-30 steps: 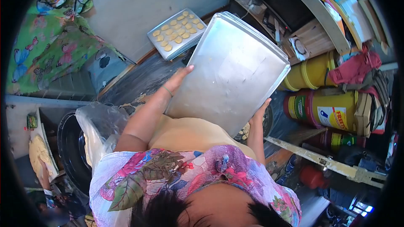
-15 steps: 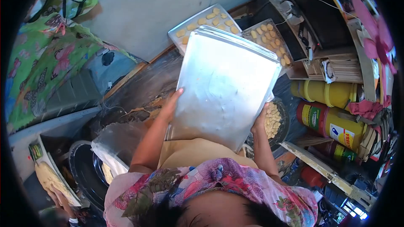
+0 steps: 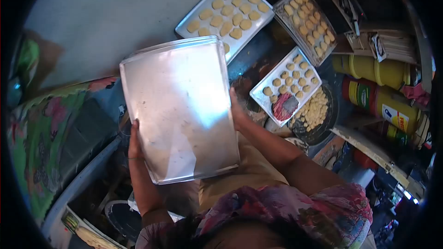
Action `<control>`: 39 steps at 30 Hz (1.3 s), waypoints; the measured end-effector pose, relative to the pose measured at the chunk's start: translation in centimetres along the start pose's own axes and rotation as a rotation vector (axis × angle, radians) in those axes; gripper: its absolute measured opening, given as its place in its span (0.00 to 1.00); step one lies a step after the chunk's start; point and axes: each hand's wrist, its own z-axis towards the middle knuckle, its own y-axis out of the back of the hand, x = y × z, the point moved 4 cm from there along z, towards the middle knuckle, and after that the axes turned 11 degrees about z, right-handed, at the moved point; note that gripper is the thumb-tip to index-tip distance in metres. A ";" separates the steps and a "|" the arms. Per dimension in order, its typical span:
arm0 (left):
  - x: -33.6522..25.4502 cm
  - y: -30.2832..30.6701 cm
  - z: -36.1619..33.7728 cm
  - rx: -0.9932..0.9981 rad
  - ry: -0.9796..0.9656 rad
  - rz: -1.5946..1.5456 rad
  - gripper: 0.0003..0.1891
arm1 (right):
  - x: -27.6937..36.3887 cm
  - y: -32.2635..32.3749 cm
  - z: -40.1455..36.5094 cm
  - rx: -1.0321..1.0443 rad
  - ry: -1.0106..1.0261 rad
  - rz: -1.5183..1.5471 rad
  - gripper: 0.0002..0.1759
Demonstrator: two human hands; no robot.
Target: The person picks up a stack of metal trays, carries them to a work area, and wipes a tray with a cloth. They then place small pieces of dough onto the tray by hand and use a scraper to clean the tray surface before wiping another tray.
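Observation:
A stack of silvery metal baking trays (image 3: 184, 97) is held up in front of my body, its broad flat face toward me. My left hand (image 3: 134, 143) grips the stack's left edge, with most of its fingers hidden behind the metal. On the opposite edge my right hand (image 3: 238, 110) is closed around the rim, its fingers also partly hidden. Just right of the stack lies a small tray (image 3: 266, 103) bearing dough pieces and a crumpled pinkish-red thing (image 3: 280, 107) with a grey patch. Beyond the stack, a larger tray (image 3: 253, 28) carries rows of flattened dough pieces.
A darker tray (image 3: 298, 37) of yellowish pieces sits at the upper right. Below it, a black basin (image 3: 334, 110) contains many small dough pieces. Yellow and red buckets (image 3: 390, 71) line the right side. A green patterned cloth (image 3: 34, 157) hangs at left beside a pale wall (image 3: 124, 18).
The tray stack, with both hands on it, has shifted left in view. The small tray with the pinkish-red thing now shows. The camera view has also shifted.

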 end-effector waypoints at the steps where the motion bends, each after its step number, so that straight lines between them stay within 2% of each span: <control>1: -0.2 1.1 0.6 -0.003 0.044 0.011 0.39 | -1.0 0.5 1.5 -0.015 0.014 -0.029 0.52; 3: -0.3 2.5 1.9 0.012 0.078 0.020 0.39 | -2.6 0.3 3.7 -0.035 0.037 -0.094 0.51; 4: -0.1 3.2 2.4 0.010 0.112 0.025 0.39 | -3.6 0.6 4.3 -0.117 -0.010 -0.015 0.50; 6: -0.2 4.1 3.5 -0.002 0.137 0.059 0.40 | -5.0 1.7 5.4 -0.130 -0.024 0.025 0.42; 8: 0.1 4.3 4.7 -0.016 0.123 0.111 0.40 | -6.2 2.4 6.3 -0.141 -0.036 0.078 0.39; 11: 1.4 5.5 7.6 -0.018 0.092 0.186 0.41 | -6.5 1.0 6.5 -0.132 -0.042 0.164 0.40; 14: 3.4 8.3 11.4 0.019 0.243 0.292 0.42 | -8.0 2.9 7.3 -0.135 -0.030 0.212 0.40; 17: 4.7 9.0 14.7 0.147 0.212 0.299 0.39 | -9.4 4.7 9.5 -0.150 -0.017 0.229 0.40; 18: 4.2 7.9 15.1 0.081 0.205 0.356 0.44 | -10.1 5.6 10.6 -0.125 -0.020 0.266 0.40; 22: 7.3 9.5 20.4 0.044 0.262 0.409 0.43 | -12.1 11.3 15.8 -0.157 0.016 0.316 0.38; 24: 7.3 7.1 22.0 0.065 0.256 0.403 0.42 | -12.5 14.8 18.7 -0.169 0.040 0.301 0.41; 27: 10.8 8.6 27.8 0.259 0.335 0.334 0.41 | -13.3 20.2 23.1 -0.172 0.055 0.230 0.45; 29: 11.5 8.0 31.0 0.274 0.262 0.410 0.41 | -13.5 23.5 25.4 -0.160 0.078 0.199 0.47; 30: 11.6 7.5 32.6 0.283 0.221 0.452 0.40 | -13.4 24.4 26.2 -0.175 0.097 0.180 0.49; 33: 11.9 6.3 37.1 0.361 0.259 0.555 0.42 | -12.7 25.4 27.8 -0.311 0.153 0.066 0.51; 34: 11.8 5.9 38.4 0.333 0.214 0.632 0.43 | -12.4 25.3 28.1 -0.364 0.172 0.020 0.51; 36: 11.1 5.4 40.5 0.269 0.123 0.797 0.46 | -12.1 24.7 29.3 -0.277 0.209 0.073 0.52; 39: 10.8 4.6 43.1 0.140 0.268 1.021 0.51 | -12.4 26.9 31.7 -0.268 0.251 0.144 0.52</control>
